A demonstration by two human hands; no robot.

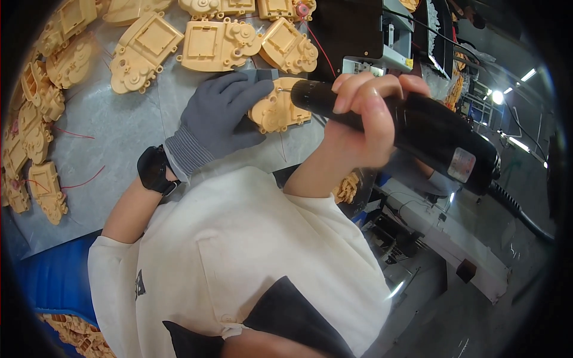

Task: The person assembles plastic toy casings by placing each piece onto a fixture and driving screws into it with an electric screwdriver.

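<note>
My left hand (218, 113) steadies the part (274, 113) on the table (134, 125), fingers bent over its edge; my right hand (370, 113) wraps its fingers round the driver (439, 134). I should keep this straight.

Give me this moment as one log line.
left hand: gloved, holding tan part | right hand: bare, holding black corded screwdriver toward part | table: other tan parts, red wires

the gloved left hand (213, 114) and black power screwdriver (439, 134) hide parts of the tan housing (273, 113).
</note>
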